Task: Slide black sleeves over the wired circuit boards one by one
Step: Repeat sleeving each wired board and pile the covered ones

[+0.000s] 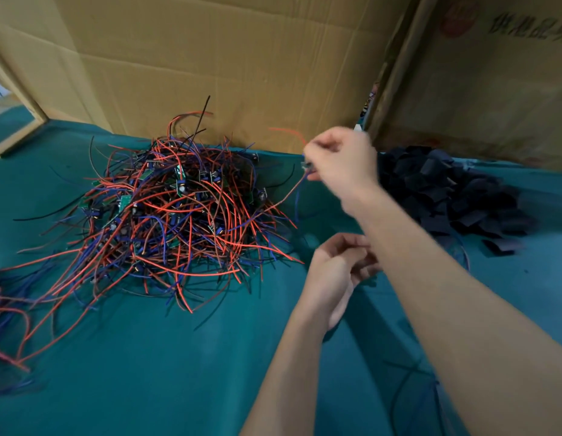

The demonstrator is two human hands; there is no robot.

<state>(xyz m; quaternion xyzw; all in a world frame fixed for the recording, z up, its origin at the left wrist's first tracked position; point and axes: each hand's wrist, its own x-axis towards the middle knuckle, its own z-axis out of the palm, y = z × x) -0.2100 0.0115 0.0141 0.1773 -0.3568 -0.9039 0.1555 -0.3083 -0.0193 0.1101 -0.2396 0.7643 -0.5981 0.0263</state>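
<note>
Your right hand [342, 162] is up in the air, just past the right edge of the big pile of wired boards [166, 209]; its fingers are curled and they pinch one small wired board [306, 166] at the tips; a red wire and a blue wire hang down from that board toward the pile, and another red wire sticks up and to the left of your fingers; the board is blurry, so you cannot tell much more about it.

Your left hand [339, 272] is lower and closer to you, above the green cloth [179, 372]; its fingers are bent in, but your right arm covers the tips, so I cannot tell if it holds anything.

The pile of wired boards sits on the cloth to the left of both hands; it is a messy heap of red, blue and black wires with little green boards in it; the heap of black sleeves [446, 193] lies on the cloth to the right, behind your right arm.

Big cardboard sheets [226, 58] stand up at the back; more loose wires [9, 309] lie at the far left edge.
</note>
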